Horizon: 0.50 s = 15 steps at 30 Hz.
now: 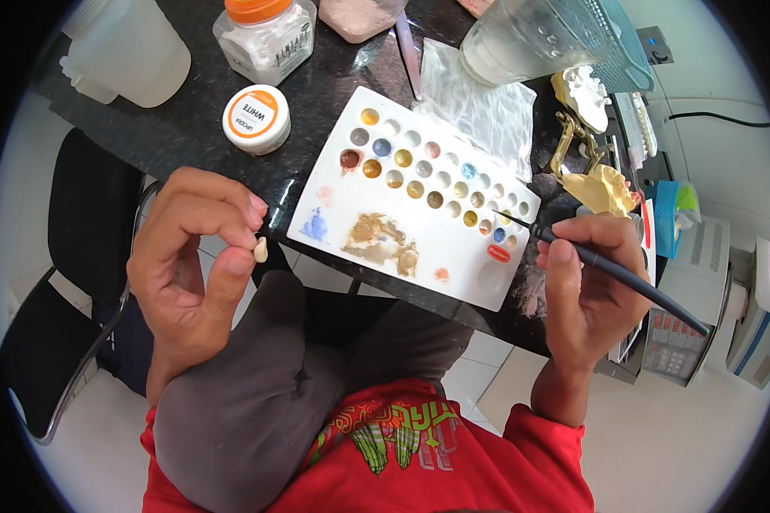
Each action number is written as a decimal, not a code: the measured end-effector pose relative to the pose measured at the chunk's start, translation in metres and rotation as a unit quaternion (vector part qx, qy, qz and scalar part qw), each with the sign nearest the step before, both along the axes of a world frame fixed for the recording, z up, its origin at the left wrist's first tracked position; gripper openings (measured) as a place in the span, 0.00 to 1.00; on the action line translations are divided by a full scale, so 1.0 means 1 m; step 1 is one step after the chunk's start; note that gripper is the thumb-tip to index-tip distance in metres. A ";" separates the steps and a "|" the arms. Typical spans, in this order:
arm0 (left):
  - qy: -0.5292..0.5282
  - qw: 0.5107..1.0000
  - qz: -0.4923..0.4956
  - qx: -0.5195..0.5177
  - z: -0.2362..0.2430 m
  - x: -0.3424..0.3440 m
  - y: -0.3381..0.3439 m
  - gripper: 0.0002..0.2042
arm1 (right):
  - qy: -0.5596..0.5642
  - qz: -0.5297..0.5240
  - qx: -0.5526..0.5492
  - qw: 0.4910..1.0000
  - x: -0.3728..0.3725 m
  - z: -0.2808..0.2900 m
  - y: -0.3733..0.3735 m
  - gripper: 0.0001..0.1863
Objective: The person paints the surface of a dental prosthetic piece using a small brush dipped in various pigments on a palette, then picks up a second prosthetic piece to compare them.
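Tooth-shaped piece (261, 250) pinched at left, brush (616, 268) poised at right!
And here's the left grip (173, 278), thumb and fingertips clamped on that small cream piece, right at their tips. Across from it, the right grip (586, 295) is closed around the dark brush, fine point leading out leftward over the wells of the white palette (462, 286); touching or not, I can't tell. The palette lies between both grips on the black table (192, 128), and just beyond the left grip sits a round white jar (257, 120).
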<state>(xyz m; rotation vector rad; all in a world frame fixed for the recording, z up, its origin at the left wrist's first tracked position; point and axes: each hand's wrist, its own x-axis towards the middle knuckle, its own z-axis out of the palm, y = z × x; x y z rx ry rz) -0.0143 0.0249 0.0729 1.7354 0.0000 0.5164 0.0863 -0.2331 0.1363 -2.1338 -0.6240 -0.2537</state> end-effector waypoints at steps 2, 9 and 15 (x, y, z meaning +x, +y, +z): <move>-0.008 1.000 -0.002 0.001 -0.002 0.000 0.001 0.06 | 0.000 -0.006 -0.002 1.000 -0.002 0.003 0.000 0.05; -0.021 1.000 -0.009 0.005 -0.005 0.000 0.003 0.06 | -0.022 0.006 -0.007 1.000 -0.001 0.011 0.002 0.05; -0.027 1.000 -0.010 0.005 -0.005 0.000 0.004 0.05 | -0.017 0.046 -0.008 0.999 0.014 0.009 0.025 0.07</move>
